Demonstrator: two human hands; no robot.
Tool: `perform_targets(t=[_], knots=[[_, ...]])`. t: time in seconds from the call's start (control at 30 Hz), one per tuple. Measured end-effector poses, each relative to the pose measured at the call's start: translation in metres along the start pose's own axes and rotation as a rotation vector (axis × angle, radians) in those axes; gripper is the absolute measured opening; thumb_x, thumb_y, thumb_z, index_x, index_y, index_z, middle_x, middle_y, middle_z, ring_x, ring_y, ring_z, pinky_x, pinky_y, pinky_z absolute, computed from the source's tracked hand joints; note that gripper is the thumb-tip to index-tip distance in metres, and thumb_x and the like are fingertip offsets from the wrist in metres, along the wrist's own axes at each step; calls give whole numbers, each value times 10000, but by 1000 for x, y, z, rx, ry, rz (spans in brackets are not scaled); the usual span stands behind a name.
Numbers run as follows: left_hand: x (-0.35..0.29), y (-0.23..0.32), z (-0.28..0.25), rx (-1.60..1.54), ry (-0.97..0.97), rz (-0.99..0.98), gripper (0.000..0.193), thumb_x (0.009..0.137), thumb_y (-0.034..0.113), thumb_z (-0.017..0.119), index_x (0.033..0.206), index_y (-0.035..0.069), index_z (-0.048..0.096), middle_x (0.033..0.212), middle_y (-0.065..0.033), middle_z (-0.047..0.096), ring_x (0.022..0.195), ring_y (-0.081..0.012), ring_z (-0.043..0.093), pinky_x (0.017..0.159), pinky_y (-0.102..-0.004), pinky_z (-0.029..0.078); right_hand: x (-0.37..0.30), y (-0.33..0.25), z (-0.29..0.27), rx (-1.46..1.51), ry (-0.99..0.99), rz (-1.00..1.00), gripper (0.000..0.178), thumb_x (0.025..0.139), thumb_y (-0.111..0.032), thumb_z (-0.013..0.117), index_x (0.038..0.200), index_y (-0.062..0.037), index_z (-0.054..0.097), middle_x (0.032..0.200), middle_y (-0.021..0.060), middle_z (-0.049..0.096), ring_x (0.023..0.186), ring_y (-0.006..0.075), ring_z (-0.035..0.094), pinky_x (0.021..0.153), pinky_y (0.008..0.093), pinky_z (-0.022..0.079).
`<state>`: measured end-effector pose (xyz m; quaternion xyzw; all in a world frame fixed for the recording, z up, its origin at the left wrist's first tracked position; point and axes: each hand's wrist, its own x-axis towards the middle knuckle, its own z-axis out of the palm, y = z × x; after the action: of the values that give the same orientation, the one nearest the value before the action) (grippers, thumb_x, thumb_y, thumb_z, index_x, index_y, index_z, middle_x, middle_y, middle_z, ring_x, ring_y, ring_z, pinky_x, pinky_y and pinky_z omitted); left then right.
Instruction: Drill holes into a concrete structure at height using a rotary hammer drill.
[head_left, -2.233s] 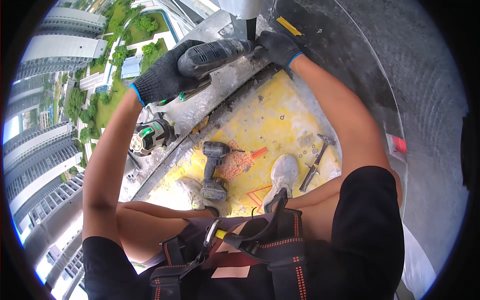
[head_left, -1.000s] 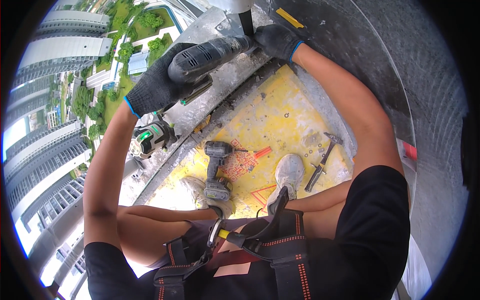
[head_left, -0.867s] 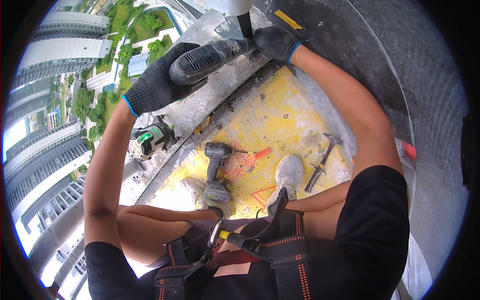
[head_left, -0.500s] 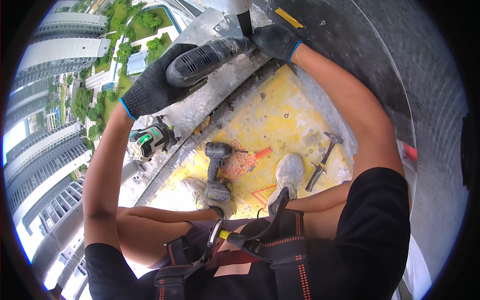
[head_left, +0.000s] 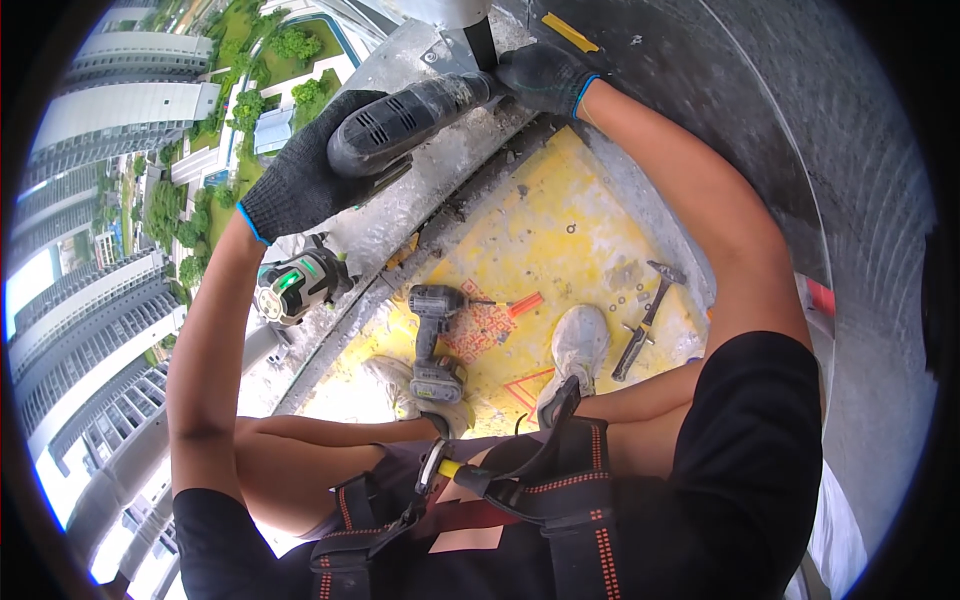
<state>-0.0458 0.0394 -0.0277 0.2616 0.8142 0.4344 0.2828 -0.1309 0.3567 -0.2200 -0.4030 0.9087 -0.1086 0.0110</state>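
1. The yellow floor panel [head_left: 540, 220] is scuffed, dusted with grey and marked with red print [head_left: 480, 332].
2. A cordless drill [head_left: 427, 335] is laid on it, pointed rightward.
3. To the right, a hammer [head_left: 637, 340] is laid aslant, with small washers [head_left: 571, 229] scattered near and beyond it.
4. Two pale shoes [head_left: 580, 338] are planted there.
5. A laser level [head_left: 303, 283] is borne by the grey ledge [head_left: 435, 172].

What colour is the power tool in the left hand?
Dark grey to black; the power tool shows best in the head view.
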Motion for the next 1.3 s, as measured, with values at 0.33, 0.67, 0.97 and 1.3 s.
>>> perform_targets(t=[0.33,0.67,0.97,1.3], knots=[[-2,-3,-3,59,-51,-7,798,837,-26,789,1523,58,388,1476,-139,543,1372,-217,521,1161,-382,437,-1,-14,-20,41,-33,53,126,860,-112,621,909,-38,710,971,211,718,933,406,709,857,504,566],[-3,-4,1,19,13,8,740,787,-31,777,1453,61,467,1372,-113,614,1272,-204,582,1131,-355,447,0,-18,-22,65,-16,71,132,850,-152,676,917,-46,716,1000,205,722,962,405,704,881,495,560],[-5,0,-1,76,17,15,732,762,-46,748,1439,59,490,1347,-126,627,1267,-218,588,1119,-367,455,3,-18,-22,51,-46,74,156,845,-181,711,943,-62,725,998,197,727,958,399,708,881,484,563],[-6,-3,-1,-20,18,4,753,768,-47,765,1456,65,480,1378,-116,611,1283,-210,578,1125,-361,456,8,-18,-26,-24,-130,67,140,826,-137,709,948,-72,735,967,183,735,945,380,719,874,471,570]])
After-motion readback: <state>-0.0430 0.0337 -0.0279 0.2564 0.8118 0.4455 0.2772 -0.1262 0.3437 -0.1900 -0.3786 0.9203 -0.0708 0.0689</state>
